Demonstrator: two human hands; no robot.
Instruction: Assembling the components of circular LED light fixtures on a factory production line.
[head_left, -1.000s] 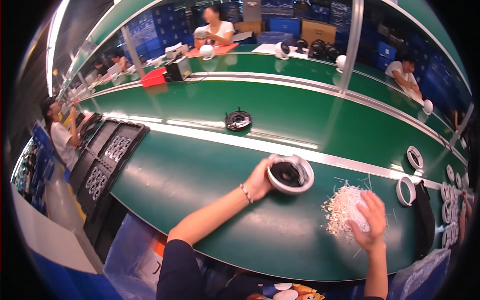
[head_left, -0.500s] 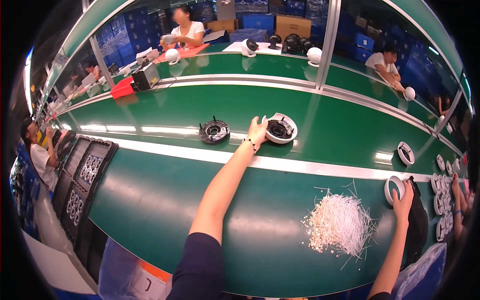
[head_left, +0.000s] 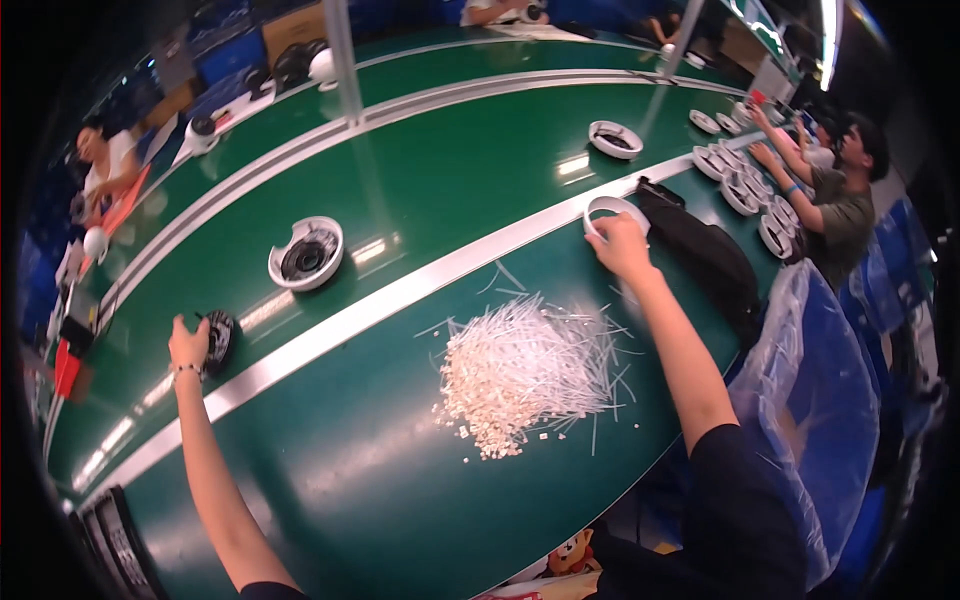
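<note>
My left hand (head_left: pixel 188 345) grips the edge of a round black plastic part (head_left: pixel 221 342), which is tilted up at the left of the green conveyor belt. To its right, a white round housing (head_left: pixel 330 262) with a notched rim lies on the belt, a black ring-shaped part inside it. Over the near green worktop, my right hand (head_left: pixel 622 248) has its fingers on the wall of an empty-looking white round shell (head_left: pixel 604 207). A pile of thin white plastic strips (head_left: pixel 560 355) and small cream pieces (head_left: pixel 485 400) lies between my arms.
A black bag (head_left: pixel 700 245) rests right of the shell. Another white housing (head_left: pixel 614 140) sits farther along the belt, and several more (head_left: pixel 740 190) are by co-workers at the right. A metal rail (head_left: pixel 390 302) divides belt and worktop. Plastic-lined blue bin (head_left: pixel 820 420) stands near right.
My left hand has let go of the white housing and moved left to the black part, now tilted up. My right hand still holds the white shell. The view has turned right.
</note>
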